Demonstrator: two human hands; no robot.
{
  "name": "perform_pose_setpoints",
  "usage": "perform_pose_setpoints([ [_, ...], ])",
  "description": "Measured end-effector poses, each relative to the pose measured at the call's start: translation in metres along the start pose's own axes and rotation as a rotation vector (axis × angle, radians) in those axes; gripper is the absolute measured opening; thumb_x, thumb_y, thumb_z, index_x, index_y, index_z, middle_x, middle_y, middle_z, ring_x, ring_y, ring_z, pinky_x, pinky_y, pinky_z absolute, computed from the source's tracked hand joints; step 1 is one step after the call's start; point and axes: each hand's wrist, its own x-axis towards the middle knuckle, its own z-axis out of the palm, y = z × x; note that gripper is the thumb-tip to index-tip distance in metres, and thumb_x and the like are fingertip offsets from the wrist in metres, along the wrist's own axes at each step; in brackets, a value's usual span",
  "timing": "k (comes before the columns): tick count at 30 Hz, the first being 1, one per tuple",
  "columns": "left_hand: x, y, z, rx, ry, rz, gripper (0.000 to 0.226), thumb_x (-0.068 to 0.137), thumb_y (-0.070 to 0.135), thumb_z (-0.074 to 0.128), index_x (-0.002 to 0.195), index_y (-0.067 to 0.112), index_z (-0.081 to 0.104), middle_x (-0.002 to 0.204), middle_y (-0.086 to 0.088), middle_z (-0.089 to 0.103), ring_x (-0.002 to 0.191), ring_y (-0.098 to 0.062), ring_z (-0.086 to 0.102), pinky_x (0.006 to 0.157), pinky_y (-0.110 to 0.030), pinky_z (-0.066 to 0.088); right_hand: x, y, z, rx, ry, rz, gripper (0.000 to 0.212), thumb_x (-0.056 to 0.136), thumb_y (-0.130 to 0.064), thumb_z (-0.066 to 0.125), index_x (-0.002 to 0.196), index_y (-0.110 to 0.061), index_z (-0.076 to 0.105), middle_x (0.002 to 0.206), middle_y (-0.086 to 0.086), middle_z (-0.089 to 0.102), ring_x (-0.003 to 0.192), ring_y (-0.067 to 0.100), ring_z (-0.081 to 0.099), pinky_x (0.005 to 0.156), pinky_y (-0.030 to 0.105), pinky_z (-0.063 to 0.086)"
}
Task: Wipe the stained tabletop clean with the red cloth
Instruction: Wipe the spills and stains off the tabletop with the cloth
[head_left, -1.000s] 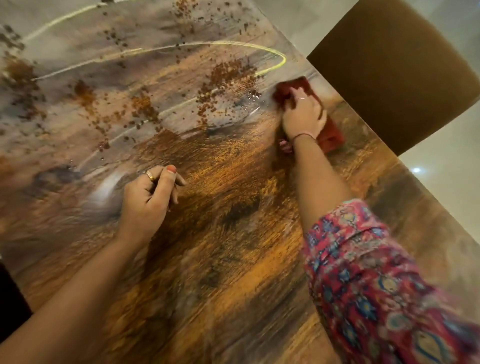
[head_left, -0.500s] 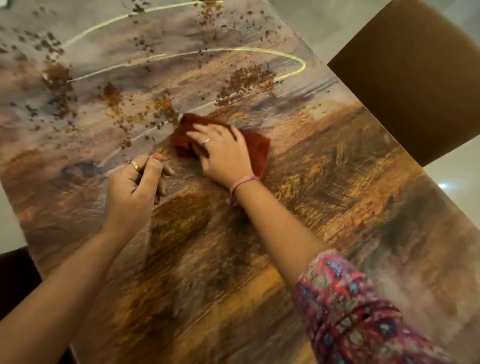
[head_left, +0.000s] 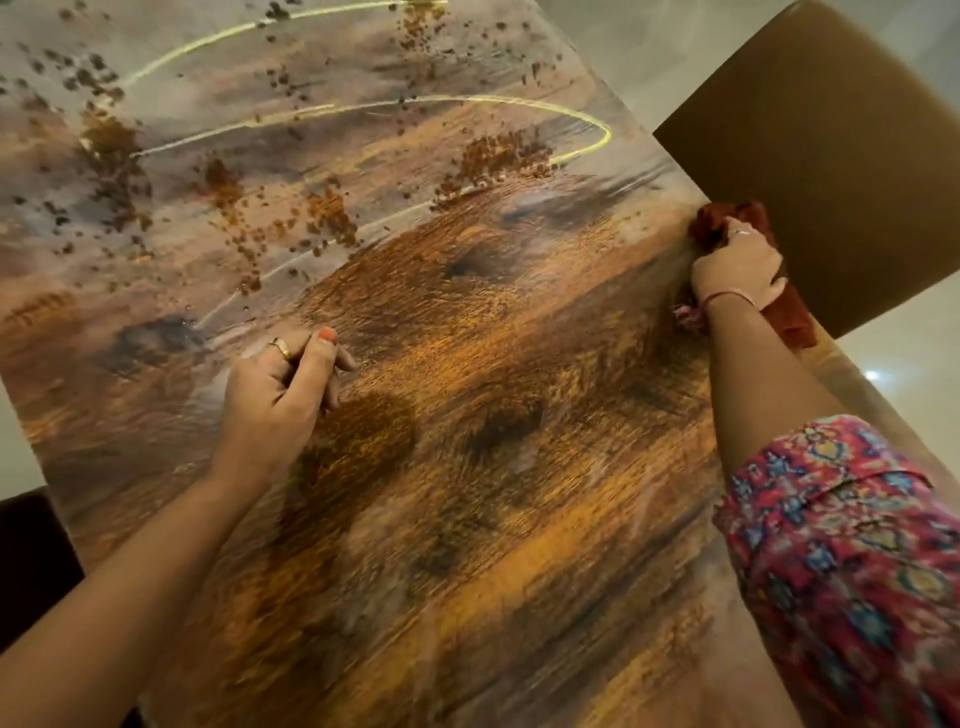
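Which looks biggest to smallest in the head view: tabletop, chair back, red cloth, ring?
1. Tabletop
2. Chair back, though cropped and farther away
3. Red cloth, partly under the right hand
4. Ring

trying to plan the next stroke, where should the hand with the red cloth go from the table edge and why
Probably sweep the right hand and red cloth back left and farther up the tabletop, into the brown crumb patch. The cloth sits at the right edge by the chair, the near wood looks wiped, and stains remain beyond. The left hand rests on the table.
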Motion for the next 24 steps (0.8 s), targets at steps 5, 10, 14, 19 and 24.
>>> perform_pose_setpoints([
  [5, 0.001, 0.005, 0.003, -0.008, -0.01, -0.004, 0.034, 0.095, 0.044, 0.04, 0.072, 0.032, 0.062, 0.057, 0.001, 0.057, 0.044, -0.021, 0.047, 0.043, -0.031, 0.038, -0.043, -0.038, 0.016, 0.027, -0.012, -0.19, 0.044, 0.086, -0.049, 0.046, 0.126, -0.031, 0.054, 0.14, -0.004, 0.047, 0.134, 0.022, 0.033, 0.113, 0.053, 0.014],
  [10, 0.006, 0.004, 0.002, -0.027, 0.002, -0.001, 0.034, 0.096, 0.042, 0.04, 0.073, 0.029, 0.061, 0.057, 0.002, 0.057, 0.045, -0.011, 0.048, 0.045, -0.026, 0.038, -0.066, -0.023, 0.017, -0.048, -0.112, -0.641, 0.03, 0.089, -0.043, 0.049, 0.116, -0.031, 0.059, 0.129, -0.006, 0.057, 0.124, 0.024, 0.045, 0.103, 0.048, 0.034],
  [14, 0.008, 0.007, -0.007, -0.029, 0.009, 0.021, 0.032, 0.098, 0.031, 0.04, 0.076, 0.02, 0.06, 0.058, 0.0, 0.058, 0.045, -0.005, 0.05, 0.044, -0.015, 0.038, -0.002, -0.023, -0.004, -0.036, -0.122, -0.307, 0.034, 0.092, -0.032, 0.045, 0.123, -0.032, 0.057, 0.133, 0.004, 0.054, 0.128, 0.028, 0.041, 0.105, 0.05, 0.034],
  [19, 0.006, 0.007, -0.01, -0.014, 0.016, 0.017, 0.035, 0.097, 0.038, 0.039, 0.076, 0.02, 0.06, 0.058, 0.001, 0.057, 0.045, -0.009, 0.048, 0.044, -0.025, 0.038, -0.009, -0.052, 0.008, -0.003, -0.072, -0.083, 0.045, 0.09, -0.024, 0.044, 0.132, -0.04, 0.049, 0.146, -0.007, 0.041, 0.138, 0.023, 0.029, 0.112, 0.049, 0.019],
  [24, 0.009, 0.011, 0.014, -0.095, 0.025, -0.028, 0.033, 0.096, 0.037, 0.039, 0.074, 0.023, 0.059, 0.055, 0.003, 0.056, 0.044, -0.011, 0.046, 0.044, -0.025, 0.037, -0.116, -0.079, 0.043, -0.037, -0.102, -0.595, 0.042, 0.085, -0.031, 0.046, 0.126, -0.039, 0.056, 0.138, -0.015, 0.05, 0.128, 0.012, 0.041, 0.104, 0.036, 0.029],
])
